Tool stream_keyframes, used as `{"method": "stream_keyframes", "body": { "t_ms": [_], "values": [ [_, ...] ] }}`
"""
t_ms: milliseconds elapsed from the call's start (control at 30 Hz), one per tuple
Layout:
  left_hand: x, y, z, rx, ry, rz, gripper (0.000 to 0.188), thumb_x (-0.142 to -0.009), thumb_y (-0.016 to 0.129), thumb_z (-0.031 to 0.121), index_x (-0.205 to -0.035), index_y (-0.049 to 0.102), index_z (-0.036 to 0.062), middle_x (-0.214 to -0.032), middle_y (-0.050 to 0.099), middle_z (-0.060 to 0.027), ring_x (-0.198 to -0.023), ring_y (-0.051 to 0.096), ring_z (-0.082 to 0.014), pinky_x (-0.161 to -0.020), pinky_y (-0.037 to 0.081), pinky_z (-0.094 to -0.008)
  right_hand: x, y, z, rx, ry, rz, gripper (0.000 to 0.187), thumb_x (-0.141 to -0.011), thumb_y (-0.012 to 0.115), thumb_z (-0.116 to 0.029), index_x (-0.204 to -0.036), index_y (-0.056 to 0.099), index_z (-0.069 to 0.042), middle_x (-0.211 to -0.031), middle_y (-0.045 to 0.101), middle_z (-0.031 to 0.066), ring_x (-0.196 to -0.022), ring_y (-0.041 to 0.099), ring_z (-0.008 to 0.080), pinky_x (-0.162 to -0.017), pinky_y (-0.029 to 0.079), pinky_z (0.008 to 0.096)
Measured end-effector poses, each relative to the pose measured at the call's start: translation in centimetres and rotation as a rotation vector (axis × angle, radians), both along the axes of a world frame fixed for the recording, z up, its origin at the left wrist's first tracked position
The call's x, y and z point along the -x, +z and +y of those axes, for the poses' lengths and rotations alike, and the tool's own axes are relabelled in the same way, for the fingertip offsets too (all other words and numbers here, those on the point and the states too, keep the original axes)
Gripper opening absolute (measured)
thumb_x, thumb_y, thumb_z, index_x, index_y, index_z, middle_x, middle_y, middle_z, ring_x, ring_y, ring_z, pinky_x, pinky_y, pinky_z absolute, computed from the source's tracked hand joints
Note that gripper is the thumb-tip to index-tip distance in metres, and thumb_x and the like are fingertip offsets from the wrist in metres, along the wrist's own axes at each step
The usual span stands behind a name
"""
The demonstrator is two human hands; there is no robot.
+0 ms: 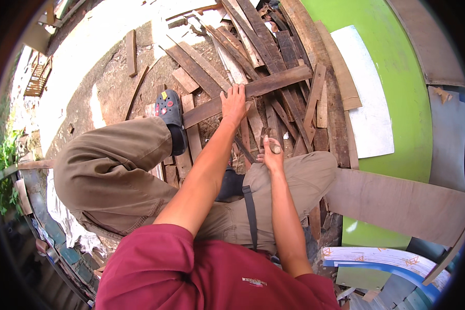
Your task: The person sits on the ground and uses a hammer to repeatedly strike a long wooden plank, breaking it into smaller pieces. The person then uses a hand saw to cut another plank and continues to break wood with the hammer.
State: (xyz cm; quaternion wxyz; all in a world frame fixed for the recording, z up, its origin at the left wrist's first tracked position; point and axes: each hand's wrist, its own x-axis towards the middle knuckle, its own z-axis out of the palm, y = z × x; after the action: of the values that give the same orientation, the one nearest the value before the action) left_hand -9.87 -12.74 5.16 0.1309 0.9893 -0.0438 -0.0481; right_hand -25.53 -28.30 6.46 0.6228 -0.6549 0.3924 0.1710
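Note:
My left hand point(234, 103) presses flat on a long weathered plank point(274, 82) that lies slanted across a pile of old boards point(274, 46). Its fingers spread over the plank's far edge. My left foot, in a dark clog point(169, 111), stands beside the plank's near left end. My right hand point(270, 154) rests by my right knee, closed around a short wooden-handled tool point(275, 148). The tool's head is hidden, so I cannot tell its kind.
Scrap planks cover the dirt ground point(113, 88) ahead. A green curved surface point(398, 77) with a white sheet point(367, 103) stands at the right. A plywood board point(398, 204) leans below it. A blue and white plastic chair point(382, 258) is at lower right.

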Motion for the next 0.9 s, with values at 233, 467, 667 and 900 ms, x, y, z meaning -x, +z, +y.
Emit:
{"method": "stream_keyframes", "body": {
  "t_ms": [233, 467, 667, 900],
  "values": [
    [0.7, -2.0, 1.7, -0.053, -0.150, -0.209, 0.044, -0.088, 0.072, 0.035, -0.123, 0.058, 0.0126, -0.134, 0.054, -0.0082, -0.128, 0.050, -0.0278, -0.102, 0.042, -0.0502, -0.7, -0.9, -0.6, -0.042, -0.078, 0.065, 0.041, -0.097, 0.066, -0.047, -0.119, 0.060, -0.012, -0.079, 0.063, 0.0062, -0.058, 0.063, 0.0155, -0.049, 0.052, 0.0282],
    [0.6, 0.1, -0.6, 0.040, -0.235, -0.188, 0.039, -0.082, 0.077, 0.031, -0.112, 0.061, 0.0115, -0.121, 0.057, -0.0078, -0.120, 0.053, -0.0278, -0.100, 0.041, -0.0491, -1.6, -0.7, -0.9, -0.100, -0.134, 0.065, 0.045, -0.095, 0.067, -0.049, -0.114, 0.059, -0.010, -0.079, 0.062, 0.0063, -0.056, 0.063, 0.0165, -0.048, 0.055, 0.0304],
    [0.0, -0.7, -0.7, -0.023, -0.167, -0.161, 0.021, -0.080, 0.069, 0.013, -0.100, 0.064, 0.0102, -0.103, 0.061, -0.0069, -0.105, 0.062, -0.0252, -0.086, 0.045, -0.0413, -2.2, 0.1, -0.2, -0.131, -0.164, 0.055, 0.054, -0.093, 0.066, -0.056, -0.113, 0.057, -0.006, -0.085, 0.061, 0.0080, -0.060, 0.064, 0.0178, -0.049, 0.056, 0.0307],
    [0.3, -0.3, 0.3, -0.085, -0.264, -0.166, 0.019, -0.082, 0.065, 0.010, -0.101, 0.063, 0.0101, -0.102, 0.061, -0.0070, -0.106, 0.061, -0.0264, -0.086, 0.046, -0.0413, -2.2, -1.1, -0.7, -0.156, -0.158, 0.038, 0.054, -0.093, 0.067, -0.056, -0.115, 0.056, -0.007, -0.086, 0.061, 0.0074, -0.061, 0.064, 0.0177, -0.051, 0.057, 0.0310]
  ]
}}
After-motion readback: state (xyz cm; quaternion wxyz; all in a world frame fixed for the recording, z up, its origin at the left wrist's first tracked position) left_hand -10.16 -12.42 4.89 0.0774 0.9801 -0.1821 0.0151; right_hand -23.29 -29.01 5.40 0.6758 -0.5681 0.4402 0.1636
